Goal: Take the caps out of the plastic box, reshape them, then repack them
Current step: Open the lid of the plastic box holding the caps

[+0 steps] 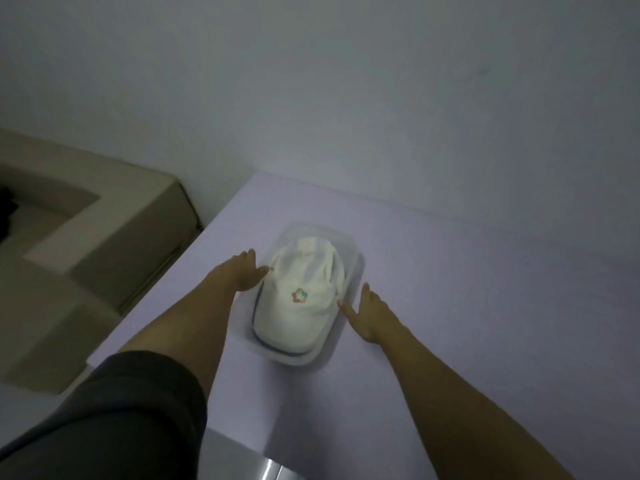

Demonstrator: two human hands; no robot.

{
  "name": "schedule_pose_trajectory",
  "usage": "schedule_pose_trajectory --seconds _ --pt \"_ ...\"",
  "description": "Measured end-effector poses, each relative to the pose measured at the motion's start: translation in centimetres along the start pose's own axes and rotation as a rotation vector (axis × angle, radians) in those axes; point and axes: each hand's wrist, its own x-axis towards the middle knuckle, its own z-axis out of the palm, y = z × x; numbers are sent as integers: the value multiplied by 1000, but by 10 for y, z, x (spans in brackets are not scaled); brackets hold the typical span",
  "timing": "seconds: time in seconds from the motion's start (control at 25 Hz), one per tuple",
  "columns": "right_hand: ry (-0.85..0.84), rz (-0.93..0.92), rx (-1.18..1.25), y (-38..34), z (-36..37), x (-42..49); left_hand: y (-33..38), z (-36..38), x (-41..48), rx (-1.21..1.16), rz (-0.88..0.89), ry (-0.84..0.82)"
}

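Wall (346, 81): plain and pale; it fills the top of your view and meets the table's far edge, so nothing goes further back than that.

Table (467, 271): a pale lilac top. Its left edge runs diagonally from the far corner down toward your left arm. The broad bare stretch is to your right and in front of the box.

Beige furniture (104, 220): a low padded piece off the table's left edge, sitting lower than the top and close against it near the far corner. Something dark shows at the frame's far left, too cut off to name.

Sleeve (121, 410): dark, covering your left upper arm at the lower left. Both forearms are bare.

Box (353, 247): clear plastic, lidless, set lengthwise away from you near the table's left side. It stands apart from the left edge and from the wall.

Cap (298, 306): white, lying in the box with its dark-trimmed brim toward you and its crumpled crown rising above the rim.

Left hand (244, 273): released, fingers straight, gripping nothing. It sits at the box's left side with the thumb tip by the cap. The blur hides whether it touches.

Right hand (369, 313): also released, fingers spread and straight, just beside the box's right side. Contact cannot be told.

Logo (300, 295): a small multicoloured mark on the cap's front.
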Motion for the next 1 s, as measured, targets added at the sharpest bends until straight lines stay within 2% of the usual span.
schedule_pose_trajectory --seconds 0.08,0.2,0.32,0.48,0.64,1.0 --pt "-37 58 100 -5 26 -2 -10 11 -4 -24 -29 -46" --pt "-44 64 388 -3 74 -4 -23 35 -10 -87 -54 -105" --pt "-17 92 507 -7 98 -5 -25 48 -10 -269 -43 -42" --pt "28 88 492 -9 87 -13 -20 58 -14 -303 1 120" --pt "104 66 447 18 53 -25 18 60 -28 -338 94 226" --pt "257 180 413 140 -20 -101 159 118 -74 -448 313 184"
